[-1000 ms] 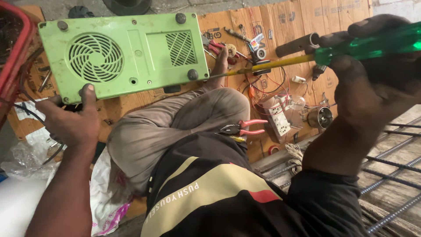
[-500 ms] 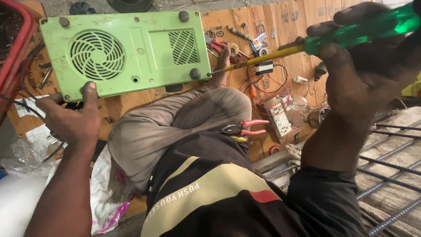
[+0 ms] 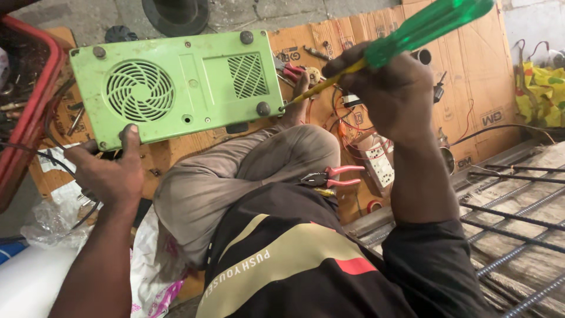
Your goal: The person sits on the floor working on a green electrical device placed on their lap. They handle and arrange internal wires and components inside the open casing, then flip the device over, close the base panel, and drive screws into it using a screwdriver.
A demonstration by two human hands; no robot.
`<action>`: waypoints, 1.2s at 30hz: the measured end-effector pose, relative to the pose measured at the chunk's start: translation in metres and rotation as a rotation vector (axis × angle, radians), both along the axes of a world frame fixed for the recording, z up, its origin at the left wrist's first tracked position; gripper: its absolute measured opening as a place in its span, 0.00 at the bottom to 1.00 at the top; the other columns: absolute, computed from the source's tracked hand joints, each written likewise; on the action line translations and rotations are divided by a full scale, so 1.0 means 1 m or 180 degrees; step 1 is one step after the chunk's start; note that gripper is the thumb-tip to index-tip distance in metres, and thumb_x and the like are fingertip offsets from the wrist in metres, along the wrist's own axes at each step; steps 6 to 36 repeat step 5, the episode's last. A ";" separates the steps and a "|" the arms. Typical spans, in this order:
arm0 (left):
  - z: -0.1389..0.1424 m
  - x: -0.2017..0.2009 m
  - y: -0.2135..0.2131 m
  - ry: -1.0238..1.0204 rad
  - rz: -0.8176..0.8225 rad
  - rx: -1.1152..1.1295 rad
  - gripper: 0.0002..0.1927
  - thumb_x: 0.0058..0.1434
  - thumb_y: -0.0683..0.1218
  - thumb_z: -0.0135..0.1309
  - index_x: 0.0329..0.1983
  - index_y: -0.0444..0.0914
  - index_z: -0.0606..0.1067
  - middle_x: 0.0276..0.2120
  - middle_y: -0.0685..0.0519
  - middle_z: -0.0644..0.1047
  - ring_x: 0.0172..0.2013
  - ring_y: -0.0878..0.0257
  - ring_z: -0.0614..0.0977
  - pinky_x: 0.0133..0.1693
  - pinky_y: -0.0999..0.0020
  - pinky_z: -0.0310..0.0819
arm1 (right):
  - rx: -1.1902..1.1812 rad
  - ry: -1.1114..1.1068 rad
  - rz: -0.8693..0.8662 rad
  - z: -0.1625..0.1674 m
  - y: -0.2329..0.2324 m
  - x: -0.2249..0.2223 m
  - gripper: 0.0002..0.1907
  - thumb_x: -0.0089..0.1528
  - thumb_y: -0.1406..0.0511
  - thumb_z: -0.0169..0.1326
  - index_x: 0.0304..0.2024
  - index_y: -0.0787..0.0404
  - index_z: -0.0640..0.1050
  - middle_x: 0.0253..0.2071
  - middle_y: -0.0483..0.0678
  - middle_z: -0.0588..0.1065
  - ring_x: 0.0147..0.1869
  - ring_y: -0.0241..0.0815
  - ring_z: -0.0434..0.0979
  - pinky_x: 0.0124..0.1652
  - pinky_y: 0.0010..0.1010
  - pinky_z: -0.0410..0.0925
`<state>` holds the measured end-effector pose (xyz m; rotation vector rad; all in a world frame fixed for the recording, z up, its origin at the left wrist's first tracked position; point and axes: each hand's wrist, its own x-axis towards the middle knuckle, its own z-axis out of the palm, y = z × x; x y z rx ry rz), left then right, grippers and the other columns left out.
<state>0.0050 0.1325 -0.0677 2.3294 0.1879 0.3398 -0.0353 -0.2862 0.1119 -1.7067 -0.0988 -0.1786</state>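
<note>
A light green appliance casing (image 3: 176,88) lies upside down on flattened cardboard, showing a round fan grille, a square vent and round feet. My left hand (image 3: 109,174) grips its near left corner, thumb on the top face. My right hand (image 3: 394,94) holds a screwdriver with a clear green handle (image 3: 426,26). The yellow shaft slants down to the left, and its tip (image 3: 287,106) is at the casing's right edge, beside a dark foot (image 3: 263,109).
Pink-handled pliers (image 3: 329,176) rest on my bent knee. A white socket block (image 3: 379,168), wires and small parts lie on the cardboard (image 3: 471,88). A red crate (image 3: 29,112) stands at the left. Steel bars (image 3: 518,212) run at the right.
My right hand has swung the screwdriver left and down, bringing its tip to the casing's right edge. My left hand keeps its hold on the corner.
</note>
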 end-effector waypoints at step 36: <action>0.028 0.003 -0.010 0.0140 0.0121 0.0117 0.32 0.63 0.56 0.73 0.48 0.29 0.66 0.43 0.41 0.79 0.40 0.47 0.85 0.44 0.55 0.79 | -0.0677 -0.0270 -0.0867 -0.015 0.013 0.006 0.13 0.67 0.79 0.65 0.51 0.71 0.76 0.48 0.56 0.82 0.50 0.45 0.85 0.50 0.31 0.80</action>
